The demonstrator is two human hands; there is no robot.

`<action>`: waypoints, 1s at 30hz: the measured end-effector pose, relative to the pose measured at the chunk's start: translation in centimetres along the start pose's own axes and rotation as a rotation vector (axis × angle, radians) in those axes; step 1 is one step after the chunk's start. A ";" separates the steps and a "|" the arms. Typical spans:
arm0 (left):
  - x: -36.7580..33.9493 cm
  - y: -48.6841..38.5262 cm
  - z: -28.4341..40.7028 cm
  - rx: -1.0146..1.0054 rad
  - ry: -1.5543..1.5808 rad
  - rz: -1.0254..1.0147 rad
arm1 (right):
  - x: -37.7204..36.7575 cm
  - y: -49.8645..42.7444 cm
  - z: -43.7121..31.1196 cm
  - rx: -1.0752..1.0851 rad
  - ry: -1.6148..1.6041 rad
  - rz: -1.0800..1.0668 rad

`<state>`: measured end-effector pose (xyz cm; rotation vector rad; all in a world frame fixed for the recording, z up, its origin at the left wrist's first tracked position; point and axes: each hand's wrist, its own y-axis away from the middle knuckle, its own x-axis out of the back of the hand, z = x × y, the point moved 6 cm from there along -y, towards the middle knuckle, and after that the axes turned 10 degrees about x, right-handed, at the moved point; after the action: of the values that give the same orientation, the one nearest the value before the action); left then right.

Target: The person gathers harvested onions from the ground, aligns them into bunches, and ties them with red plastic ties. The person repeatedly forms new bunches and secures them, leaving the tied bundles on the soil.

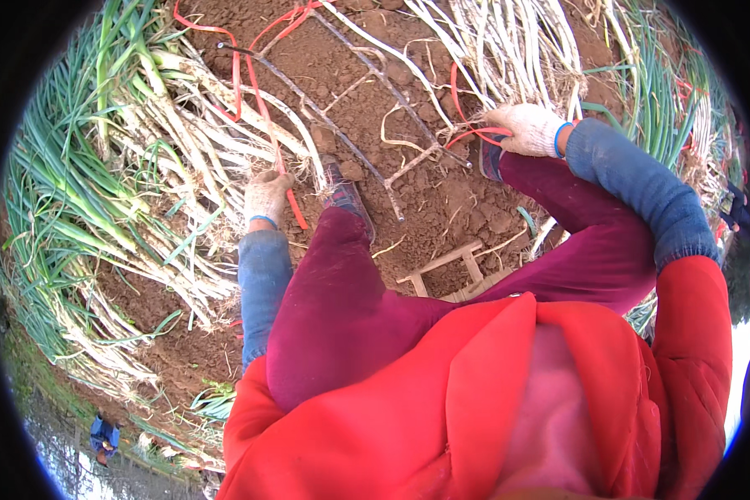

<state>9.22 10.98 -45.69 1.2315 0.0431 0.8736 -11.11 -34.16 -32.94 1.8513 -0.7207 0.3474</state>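
My left hand (265,197), in a whitish knit glove, grips a red flat strap (295,209) beside a pile of long green onions (194,137). The strap's loose end hangs below the fingers. At the right, my gloved right hand (531,128) holds another red strap (481,132), close to the root ends of more white onion stalks (512,50). Between the hands, a ladder-like frame of thin rods with crosspieces (356,128) lies on the soil, with red strap around its far end. Part of my right fingers is hidden.
A low wooden stool (445,259) stands on the brown soil (431,206) between my legs. My shoes (344,190) flank the frame. More green onions (662,119) lie at the far right. Another person (104,434) is distant at lower left.
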 end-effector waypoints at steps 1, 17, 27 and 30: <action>-0.3 0.2 -1.4 0.110 0.033 -0.014 | -0.2 -1.0 -0.2 -0.013 -0.032 0.033; 2.9 6.1 7.2 -0.051 -0.736 0.297 | 5.1 2.4 -6.0 -0.047 -0.699 0.200; -4.2 18.5 23.5 -1.134 -0.320 -0.127 | 12.5 -0.9 -16.8 0.269 -0.154 0.363; -2.7 13.9 19.2 -0.882 -0.256 -0.056 | 12.0 0.0 -12.8 0.290 0.024 0.245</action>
<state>8.73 -5.11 -28.10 0.4947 -0.4672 0.5684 -0.62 -26.20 -21.40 2.0281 -0.9222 0.6603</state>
